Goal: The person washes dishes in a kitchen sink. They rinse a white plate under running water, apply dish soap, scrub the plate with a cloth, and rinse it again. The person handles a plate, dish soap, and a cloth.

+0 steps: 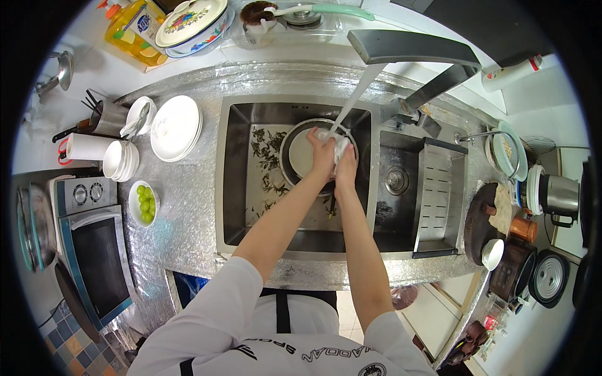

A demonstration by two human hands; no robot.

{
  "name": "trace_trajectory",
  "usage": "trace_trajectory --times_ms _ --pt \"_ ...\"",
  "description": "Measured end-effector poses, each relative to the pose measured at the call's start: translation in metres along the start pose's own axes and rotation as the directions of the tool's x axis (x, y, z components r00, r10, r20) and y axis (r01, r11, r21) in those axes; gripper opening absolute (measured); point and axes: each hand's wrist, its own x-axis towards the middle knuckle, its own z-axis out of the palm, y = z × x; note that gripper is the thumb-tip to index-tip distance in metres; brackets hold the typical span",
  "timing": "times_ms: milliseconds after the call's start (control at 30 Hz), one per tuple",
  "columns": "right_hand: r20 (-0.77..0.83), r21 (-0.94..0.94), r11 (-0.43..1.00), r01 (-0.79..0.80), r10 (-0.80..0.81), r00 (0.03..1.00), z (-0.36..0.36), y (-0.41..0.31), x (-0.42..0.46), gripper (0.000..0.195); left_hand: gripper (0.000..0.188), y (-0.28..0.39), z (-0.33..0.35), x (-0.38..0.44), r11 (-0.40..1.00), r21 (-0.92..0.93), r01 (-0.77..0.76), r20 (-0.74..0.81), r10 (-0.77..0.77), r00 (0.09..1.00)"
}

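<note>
My left hand [322,152] and my right hand [346,164] grip a wet white cloth [340,149] between them. A stream of water [355,96] from the grey faucet [414,47] falls onto the cloth. Beneath my hands, a round metal basin [284,157] with whitish liquid in it sits in the large sink basin [296,225]. Dark wet leaf scraps [267,148] lie scattered on the sink floor, mostly left of the metal basin. My hands and the cloth hide the right part of the basin.
To the right is a smaller sink with a drain [397,180] and a slotted metal rack [435,197]. On the left counter stand stacked white plates [175,127], white bowls [117,160], a bowl of green grapes [146,203] and a microwave oven [96,254]. A knife handle [68,132] juts out behind them.
</note>
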Motion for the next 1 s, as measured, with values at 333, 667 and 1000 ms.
trace_trajectory --times_ms 333,667,1000 --pt "0.008 -0.547 0.82 0.169 -0.197 0.98 0.06 -0.014 0.013 0.072 0.045 0.004 -0.051 0.028 0.802 -0.363 0.474 0.122 -0.463 0.878" --pt "0.073 0.222 0.943 -0.247 0.236 0.969 0.038 0.013 0.031 0.057 0.037 0.013 -0.033 0.043 0.979 -0.123 0.165 -0.025 -0.169 0.985" --pt "-0.089 0.113 0.976 -0.187 0.198 0.976 0.032 0.02 0.03 0.071 0.066 -0.021 -0.004 0.058 0.842 0.493 0.221 -0.25 -0.107 0.962"
